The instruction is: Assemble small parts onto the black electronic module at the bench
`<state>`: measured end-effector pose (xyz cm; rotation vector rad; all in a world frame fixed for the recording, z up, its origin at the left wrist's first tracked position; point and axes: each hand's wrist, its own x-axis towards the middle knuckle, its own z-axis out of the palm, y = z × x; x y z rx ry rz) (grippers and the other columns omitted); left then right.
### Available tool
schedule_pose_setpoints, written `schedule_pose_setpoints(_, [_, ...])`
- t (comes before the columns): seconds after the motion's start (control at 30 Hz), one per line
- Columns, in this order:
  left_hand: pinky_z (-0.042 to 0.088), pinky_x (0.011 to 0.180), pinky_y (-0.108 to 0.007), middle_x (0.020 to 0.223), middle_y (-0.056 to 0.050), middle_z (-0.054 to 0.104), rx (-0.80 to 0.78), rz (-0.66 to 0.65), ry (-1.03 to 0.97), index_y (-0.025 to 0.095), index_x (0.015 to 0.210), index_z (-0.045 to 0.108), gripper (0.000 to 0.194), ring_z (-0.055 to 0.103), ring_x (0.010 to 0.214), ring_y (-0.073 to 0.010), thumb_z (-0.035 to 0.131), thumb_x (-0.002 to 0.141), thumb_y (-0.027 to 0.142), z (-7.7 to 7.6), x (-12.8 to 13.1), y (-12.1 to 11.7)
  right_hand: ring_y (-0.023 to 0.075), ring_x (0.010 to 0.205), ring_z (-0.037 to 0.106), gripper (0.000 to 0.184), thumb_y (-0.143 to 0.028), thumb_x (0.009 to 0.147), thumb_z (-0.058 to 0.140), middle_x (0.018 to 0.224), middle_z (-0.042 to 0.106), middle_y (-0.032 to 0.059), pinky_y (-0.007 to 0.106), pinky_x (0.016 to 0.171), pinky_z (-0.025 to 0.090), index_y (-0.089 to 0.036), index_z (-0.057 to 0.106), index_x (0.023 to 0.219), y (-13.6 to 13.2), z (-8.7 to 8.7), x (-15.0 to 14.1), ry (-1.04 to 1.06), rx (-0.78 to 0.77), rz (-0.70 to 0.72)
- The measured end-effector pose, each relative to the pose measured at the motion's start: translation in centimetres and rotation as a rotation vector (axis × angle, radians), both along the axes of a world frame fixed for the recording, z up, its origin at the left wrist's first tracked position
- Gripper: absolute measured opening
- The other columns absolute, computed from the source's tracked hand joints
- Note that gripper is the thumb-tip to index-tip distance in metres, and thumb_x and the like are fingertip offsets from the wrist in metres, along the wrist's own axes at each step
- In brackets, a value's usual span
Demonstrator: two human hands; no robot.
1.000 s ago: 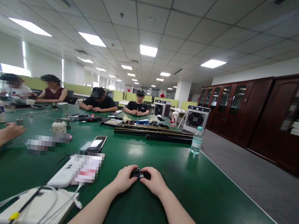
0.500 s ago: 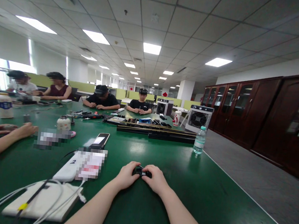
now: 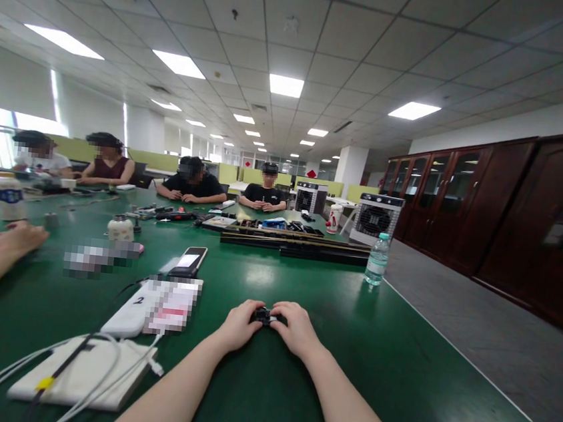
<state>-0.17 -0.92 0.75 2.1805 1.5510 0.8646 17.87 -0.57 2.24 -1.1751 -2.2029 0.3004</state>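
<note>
A small black object with a pale or silvery part at its right end is held just above or on the green table; its exact kind is too small to make out. My left hand is closed around its left side, thumb in front and fingers behind. From the other side, my right hand pinches the pale end between thumb and fingers. The fingers hide parts of the object at both ends.
Left of my arms are a white power bank, a phone, a white flat box and cables. A water bottle stands right. Black bars lie ahead. A co-worker's hands rest at the left; several people sit beyond.
The black object has turned or shifted slightly between my hands, and my right fingers sit nearer its pale end. At the left, the co-worker's hands have come together, away from a small metal cylinder.
</note>
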Motion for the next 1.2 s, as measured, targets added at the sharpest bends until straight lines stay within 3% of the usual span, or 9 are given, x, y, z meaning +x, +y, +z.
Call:
schedule_pose_setpoints(0.27, [0.039, 0.098, -0.031, 0.118, -0.006, 0.059, -0.044, 0.012, 0.004, 0.019, 0.116, 0.053, 0.043, 0.054, 0.110, -0.0204, 0.055, 0.073, 0.017, 0.1, 0.0, 0.0, 0.0213, 0.099, 0.057, 0.019, -0.024, 0.076, 0.057, 0.098, 0.068, 0.0031, 0.036, 0.091, 0.041, -0.024, 0.067, 0.093, 0.4, 0.7, 1.1, 0.100, -0.038, -0.095])
schedule_pose_setpoints(0.83, [0.039, 0.099, -0.029, 0.117, -0.007, 0.059, -0.074, 0.016, -0.017, 0.018, 0.118, 0.053, 0.043, 0.055, 0.110, -0.0194, 0.056, 0.074, 0.017, 0.6, 0.1, -0.4, 0.0215, 0.103, 0.058, 0.027, -0.026, 0.078, 0.053, 0.106, 0.067, 0.0052, 0.038, 0.095, 0.043, -0.021, 0.065, 0.101, 1.6, 0.5, 2.9, 0.297, -0.032, -0.242])
schedule_pose_setpoints(1.2, [0.039, 0.099, -0.030, 0.117, -0.006, 0.060, -0.068, 0.016, -0.016, 0.020, 0.117, 0.053, 0.044, 0.055, 0.110, -0.0194, 0.056, 0.074, 0.017, 0.1, -0.1, 0.0, 0.0213, 0.103, 0.058, 0.027, -0.028, 0.078, 0.051, 0.104, 0.066, 0.0043, 0.039, 0.093, 0.043, -0.022, 0.063, 0.101, 1.8, 0.4, 3.1, 0.367, 0.016, -0.290])
